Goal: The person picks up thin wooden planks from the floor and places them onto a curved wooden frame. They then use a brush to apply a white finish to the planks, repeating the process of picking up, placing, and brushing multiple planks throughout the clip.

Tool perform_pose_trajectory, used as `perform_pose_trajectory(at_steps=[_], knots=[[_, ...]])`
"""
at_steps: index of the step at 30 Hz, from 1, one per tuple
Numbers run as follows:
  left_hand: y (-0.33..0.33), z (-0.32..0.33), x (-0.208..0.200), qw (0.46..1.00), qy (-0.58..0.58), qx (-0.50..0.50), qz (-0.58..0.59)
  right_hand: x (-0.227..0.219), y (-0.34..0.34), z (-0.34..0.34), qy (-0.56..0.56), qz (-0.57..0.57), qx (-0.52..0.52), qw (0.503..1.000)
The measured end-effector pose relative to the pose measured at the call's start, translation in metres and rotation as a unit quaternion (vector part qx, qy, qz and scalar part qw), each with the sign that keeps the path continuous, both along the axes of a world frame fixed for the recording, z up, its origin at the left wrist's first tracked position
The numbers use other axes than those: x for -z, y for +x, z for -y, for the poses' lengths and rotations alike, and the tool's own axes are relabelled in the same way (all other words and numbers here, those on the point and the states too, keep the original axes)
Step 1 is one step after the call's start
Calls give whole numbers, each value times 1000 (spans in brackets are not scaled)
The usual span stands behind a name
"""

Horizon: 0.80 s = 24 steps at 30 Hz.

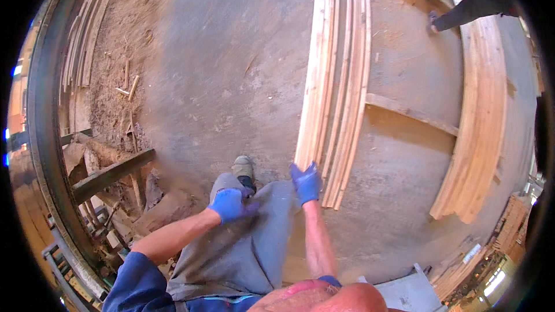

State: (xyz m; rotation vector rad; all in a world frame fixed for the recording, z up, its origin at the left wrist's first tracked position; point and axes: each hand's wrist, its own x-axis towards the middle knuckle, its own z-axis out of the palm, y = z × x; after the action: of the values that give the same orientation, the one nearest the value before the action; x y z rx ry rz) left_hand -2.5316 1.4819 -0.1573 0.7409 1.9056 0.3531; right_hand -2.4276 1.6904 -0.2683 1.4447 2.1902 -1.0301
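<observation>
My right hand (306,184), in a blue work glove, is closed on the near end of a long pale wooden board (315,110). That board lies in a narrow row with other long boards (350,98), which run away from me along its right side. My left hand (231,205), gloved the same way, hovers in front of my grey trousers near the knee. Nothing shows in it; its fingers look spread, though slightly blurred.
Crosspieces (410,114) run from the row to a wider board stack (477,115) on the right. Another person's leg (468,11) is at the far right. Left are a metal beam (46,110), a short bar (115,175) and wood debris (133,86) on the concrete floor (231,63).
</observation>
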Motion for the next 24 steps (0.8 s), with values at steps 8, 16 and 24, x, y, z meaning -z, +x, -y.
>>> perform_pose_trajectory(at_steps=[8,16,24], knots=[[-89,-84,-48,757,107,-488,421,-220,15,114,-105,-15,5,994],[-151,-21,-163,710,200,-494,460,-327,-56,131,-448,-111,4,887],[-212,44,-219,718,139,-575,367,-376,-133,45,-605,25,-57,794]])
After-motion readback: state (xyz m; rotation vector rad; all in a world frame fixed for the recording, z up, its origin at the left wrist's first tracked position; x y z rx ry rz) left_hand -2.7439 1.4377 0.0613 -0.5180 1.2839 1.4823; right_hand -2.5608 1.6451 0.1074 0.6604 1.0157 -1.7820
